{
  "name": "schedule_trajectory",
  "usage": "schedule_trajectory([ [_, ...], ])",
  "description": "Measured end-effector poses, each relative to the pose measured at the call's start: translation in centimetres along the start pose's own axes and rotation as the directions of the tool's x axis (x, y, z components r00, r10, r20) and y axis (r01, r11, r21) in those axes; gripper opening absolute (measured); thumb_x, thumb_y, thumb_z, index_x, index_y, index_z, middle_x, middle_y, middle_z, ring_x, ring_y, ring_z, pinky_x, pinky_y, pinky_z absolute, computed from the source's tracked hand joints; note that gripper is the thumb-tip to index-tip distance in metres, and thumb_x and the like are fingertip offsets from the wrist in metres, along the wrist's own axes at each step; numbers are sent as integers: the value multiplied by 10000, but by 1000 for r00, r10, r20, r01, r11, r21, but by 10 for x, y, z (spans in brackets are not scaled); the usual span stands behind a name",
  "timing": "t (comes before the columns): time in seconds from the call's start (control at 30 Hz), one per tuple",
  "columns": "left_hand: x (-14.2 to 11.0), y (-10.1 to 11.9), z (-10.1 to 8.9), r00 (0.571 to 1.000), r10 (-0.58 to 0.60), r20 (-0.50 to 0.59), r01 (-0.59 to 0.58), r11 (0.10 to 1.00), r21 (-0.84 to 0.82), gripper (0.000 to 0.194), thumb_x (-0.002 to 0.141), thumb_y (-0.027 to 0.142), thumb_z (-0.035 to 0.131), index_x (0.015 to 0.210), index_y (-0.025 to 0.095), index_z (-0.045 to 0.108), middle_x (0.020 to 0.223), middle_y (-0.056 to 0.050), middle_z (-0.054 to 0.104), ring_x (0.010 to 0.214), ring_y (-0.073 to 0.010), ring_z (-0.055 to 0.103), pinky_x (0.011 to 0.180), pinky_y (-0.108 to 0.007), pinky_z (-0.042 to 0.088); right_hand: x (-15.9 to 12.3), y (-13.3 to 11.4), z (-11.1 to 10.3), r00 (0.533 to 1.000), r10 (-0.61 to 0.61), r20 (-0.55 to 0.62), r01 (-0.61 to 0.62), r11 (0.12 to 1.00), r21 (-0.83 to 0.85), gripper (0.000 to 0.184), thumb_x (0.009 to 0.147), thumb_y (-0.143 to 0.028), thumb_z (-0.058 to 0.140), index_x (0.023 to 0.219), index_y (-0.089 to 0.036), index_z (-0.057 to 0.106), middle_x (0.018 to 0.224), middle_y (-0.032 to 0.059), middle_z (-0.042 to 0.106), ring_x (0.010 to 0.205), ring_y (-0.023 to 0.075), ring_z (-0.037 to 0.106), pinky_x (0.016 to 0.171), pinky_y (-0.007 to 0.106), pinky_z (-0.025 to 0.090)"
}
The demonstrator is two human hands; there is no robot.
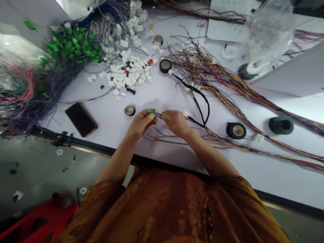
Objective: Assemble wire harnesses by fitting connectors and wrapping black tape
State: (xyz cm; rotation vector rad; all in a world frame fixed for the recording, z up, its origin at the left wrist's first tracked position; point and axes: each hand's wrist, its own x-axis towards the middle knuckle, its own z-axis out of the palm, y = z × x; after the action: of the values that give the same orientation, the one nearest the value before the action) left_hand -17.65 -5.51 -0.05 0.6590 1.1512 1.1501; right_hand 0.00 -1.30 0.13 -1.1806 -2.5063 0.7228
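Note:
Between thumb and fingers, my left hand pinches a small green connector. Thin wires run from the connector to my right hand, whose closed fingers grip them. Both hands are just above the table, close together. Below them, loose wire ends spread out from a long harness bundle that stretches off to the right. A black-taped branch of the harness curves up beside my right hand and ends in a white connector. Another white connector lies by my right wrist.
Black tape rolls lie about, one near a small roll by my left hand. A phone rests at left. White connectors, green connectors and multicoloured wires fill the back. A dark edge rail borders the table.

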Motion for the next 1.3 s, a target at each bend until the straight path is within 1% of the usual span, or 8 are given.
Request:
schedule_trajectory([
  [0.27, -14, -11, 11, 977, 101, -186, -110, 993, -38, 251, 677, 301, 838, 732, 139, 656, 644, 31, 634, 538, -39, 581, 530, -146, 504, -14, -8, 5, 998, -68, 18, 71, 969, -237, 280, 1001, -206, 399, 952, -137, 666, 916, 118, 693, 842, 230, 600, 727, 356, 365],
  [0.5, -11, -18, 7, 953, 114, -279, -133, 990, -48, 165, 738, 216, 794, 725, 133, 653, 638, 21, 678, 532, -58, 634, 541, -149, 568, -126, 43, -32, 958, 117, -263, -195, 936, -292, 242, 943, -149, 459, 1027, -165, 685, 1152, 131, 654, 1100, 273, 533, 947, 414, 389],
  [0.6, -10, -19, 12, 948, 117, -296, -145, 987, -75, 140, 746, 185, 779, 708, 139, 653, 623, 23, 675, 523, -59, 634, 534, -146, 575, -182, 81, -62, 816, 327, -476, -402, 914, -61, 225, 946, -251, 489, 1053, -177, 672, 1109, 127, 658, 1053, 252, 565, 955, 421, 423],
  [0.7, -12, -18, 17, 941, 179, -288, -205, 977, -60, 129, 756, 196, 771, 721, 146, 657, 630, 26, 677, 533, -59, 639, 546, -147, 576, -214, 122, -87, 527, 621, -581, -711, 696, 100, 226, 859, -315, 599, 994, -142, 655, 1044, 156, 642, 973, 269, 569, 931, 462, 438],
  [0.77, -14, -17, 19, 929, 229, -292, -243, 970, -13, 151, 756, 224, 773, 723, 147, 648, 632, 26, 676, 522, -57, 631, 543, -150, 566, -214, 139, -94, 432, 719, -544, -817, 568, 102, 210, 749, -277, 686, 902, -139, 644, 983, 158, 635, 963, 289, 553, 935, 500, 420],
  [0.9, -17, -13, 20, 919, 297, -261, -271, 954, 132, 215, 755, 314, 774, 755, 160, 625, 646, 35, 659, 498, -44, 595, 541, -153, 533, -166, 117, -93, 504, 684, -527, -613, 713, 339, 267, 749, -241, 639, 1001, -181, 573, 803, 49, 608, 739, 197, 542, 749, 402, 472],
  [1.03, -17, -9, 18, 897, 399, -189, -353, 905, 236, 228, 781, 358, 747, 757, 169, 620, 673, 34, 623, 537, -42, 549, 543, -154, 496, -92, 38, -78, 744, 590, -313, -207, 649, 733, 248, 837, -301, 546, 1075, -232, 529, 691, -43, 526, 520, 96, 415, 477, 233, 348],
  [1.3, -22, 5, 24, 870, 487, -82, -442, 842, 309, 184, 805, 348, 728, 893, 190, 693, 906, -29, 678, 632, -69, 568, 495, -175, 440, -2, -18, -55, 898, 436, -58, -202, 525, 827, 207, 856, -248, 521, 1024, -183, 623, 568, -69, 442, 442, 74, 334, 396, 206, 275],
])
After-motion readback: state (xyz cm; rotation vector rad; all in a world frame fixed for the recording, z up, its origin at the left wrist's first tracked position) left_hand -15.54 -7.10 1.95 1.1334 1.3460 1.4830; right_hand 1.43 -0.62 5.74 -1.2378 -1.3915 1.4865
